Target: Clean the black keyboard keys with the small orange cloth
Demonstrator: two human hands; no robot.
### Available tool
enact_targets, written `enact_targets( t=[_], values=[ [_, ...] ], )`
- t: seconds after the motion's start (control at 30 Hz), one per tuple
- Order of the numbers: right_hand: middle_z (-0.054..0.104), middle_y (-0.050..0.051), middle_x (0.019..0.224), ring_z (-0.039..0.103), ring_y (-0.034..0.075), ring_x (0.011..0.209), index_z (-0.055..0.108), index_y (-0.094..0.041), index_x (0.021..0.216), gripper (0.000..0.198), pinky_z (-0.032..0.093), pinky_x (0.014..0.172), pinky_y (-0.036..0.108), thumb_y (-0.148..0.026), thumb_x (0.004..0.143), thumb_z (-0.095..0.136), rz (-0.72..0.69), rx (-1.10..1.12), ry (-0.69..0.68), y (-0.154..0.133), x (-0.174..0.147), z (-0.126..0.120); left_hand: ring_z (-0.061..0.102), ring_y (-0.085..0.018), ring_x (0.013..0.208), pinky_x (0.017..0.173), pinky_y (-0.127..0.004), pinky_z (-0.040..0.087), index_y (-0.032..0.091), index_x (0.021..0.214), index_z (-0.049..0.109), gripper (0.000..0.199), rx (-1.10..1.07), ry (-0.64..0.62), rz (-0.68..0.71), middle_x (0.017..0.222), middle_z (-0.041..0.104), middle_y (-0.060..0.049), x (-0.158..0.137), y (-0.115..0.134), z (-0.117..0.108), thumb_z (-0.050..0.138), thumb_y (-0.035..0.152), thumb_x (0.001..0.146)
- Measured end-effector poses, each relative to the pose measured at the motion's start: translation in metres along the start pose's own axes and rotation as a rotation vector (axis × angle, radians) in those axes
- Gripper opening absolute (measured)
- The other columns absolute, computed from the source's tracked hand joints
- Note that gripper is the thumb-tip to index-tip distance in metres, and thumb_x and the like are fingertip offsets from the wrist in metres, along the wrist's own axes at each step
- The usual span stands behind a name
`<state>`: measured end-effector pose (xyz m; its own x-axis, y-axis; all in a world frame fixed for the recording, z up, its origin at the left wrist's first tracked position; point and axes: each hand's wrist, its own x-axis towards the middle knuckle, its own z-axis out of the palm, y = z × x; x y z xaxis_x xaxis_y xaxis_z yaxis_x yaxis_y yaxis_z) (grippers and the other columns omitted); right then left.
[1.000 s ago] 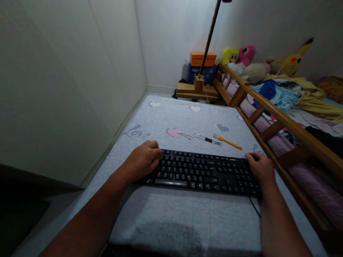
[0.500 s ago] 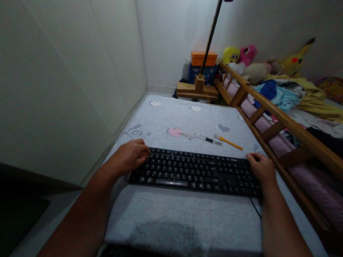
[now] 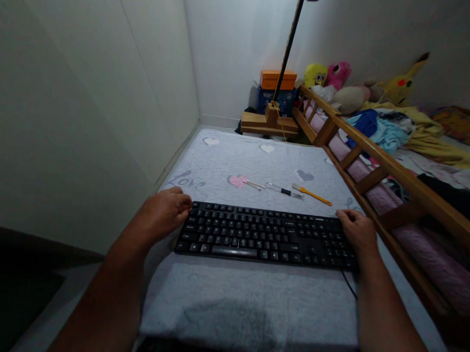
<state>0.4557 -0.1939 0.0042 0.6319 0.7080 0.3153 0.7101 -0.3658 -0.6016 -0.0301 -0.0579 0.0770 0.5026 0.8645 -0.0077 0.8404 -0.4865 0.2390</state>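
Observation:
A black keyboard [image 3: 240, 230] lies flat on the quilted bed cover, its keys facing up. My left hand [image 3: 167, 208] is at its upper left corner, fingers curled together; whatever they may hold is hidden. At the opposite end, my right hand [image 3: 357, 230] grips the right edge, thumb near the far corner. A black cable [image 3: 349, 285] runs out from under the keyboard near my right wrist. Beyond the keyboard lie cotton swabs [image 3: 254, 185], a thin metal tool with a black grip [image 3: 285, 191] and a brush with a yellow handle [image 3: 315, 195].
The light grey cover [image 3: 253, 296] has heart prints. Along the right runs a wooden bed rail [image 3: 391, 172], with clothes and plush toys behind it. White cabinet doors [image 3: 153, 89] stand on the left. A wooden stand [image 3: 270, 123] with a black pole is at the far end.
My left hand has shifted left, from over the keyboard's corner keys to its outer edge. My right hand and the keyboard stay nearly in place.

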Motion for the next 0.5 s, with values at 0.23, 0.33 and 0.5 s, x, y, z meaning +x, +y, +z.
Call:
enact_targets(
  t=[0.23, 0.33, 0.5],
  values=[
    [0.073, 0.008, 0.074, 0.063, 0.025, 0.072, 0.07, -0.021, 0.07, 0.035, 0.048, 0.071, 0.036, -0.054, 0.071, 0.056, -0.006, -0.006, -0.004, 0.002, 0.001, 0.0, 0.062, -0.016, 0.089, 0.081, -0.029, 0.05, 0.02, 0.093, 0.071, 0.022, -0.331, 0.176, 0.347, 0.095, 0.066, -0.005, -0.001, 0.047, 0.019, 0.051, 0.028, 0.096],
    [0.072, 0.008, 0.075, 0.063, 0.026, 0.072, 0.069, -0.021, 0.07, 0.037, 0.048, 0.073, 0.037, -0.055, 0.07, 0.055, 0.007, -0.012, -0.014, 0.002, 0.001, 0.0, 0.061, -0.017, 0.092, 0.084, -0.031, 0.05, 0.02, 0.096, 0.071, 0.02, -0.339, 0.178, 0.451, 0.096, 0.067, -0.006, 0.001, 0.062, 0.036, 0.051, 0.025, 0.097],
    [0.072, 0.009, 0.076, 0.064, 0.027, 0.074, 0.069, -0.021, 0.071, 0.037, 0.049, 0.076, 0.039, -0.055, 0.069, 0.055, 0.025, -0.006, -0.015, 0.0, 0.001, 0.0, 0.059, -0.018, 0.093, 0.086, -0.033, 0.049, 0.019, 0.098, 0.069, 0.02, -0.284, 0.186, 0.526, 0.099, 0.066, -0.007, 0.005, 0.073, 0.052, 0.05, 0.024, 0.098]
  ],
)
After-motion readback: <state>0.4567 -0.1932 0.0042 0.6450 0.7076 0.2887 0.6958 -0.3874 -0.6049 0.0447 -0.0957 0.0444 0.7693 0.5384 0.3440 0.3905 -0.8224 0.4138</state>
